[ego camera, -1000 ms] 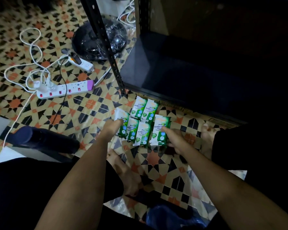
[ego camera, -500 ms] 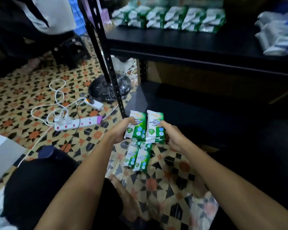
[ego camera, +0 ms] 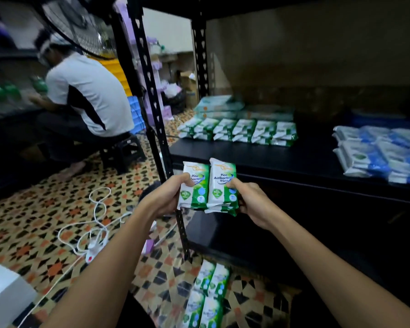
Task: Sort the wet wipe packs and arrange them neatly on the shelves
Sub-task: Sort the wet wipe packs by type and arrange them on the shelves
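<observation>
1. A black shelf lies ahead, beyond the hands, with a row of green packs at its back left.
2. Blue packs fill its right side (bare board between).
3. Two upright green wipe packs are pinched side by side: left hand, right hand.
4. More packs wait on the floor.
</observation>
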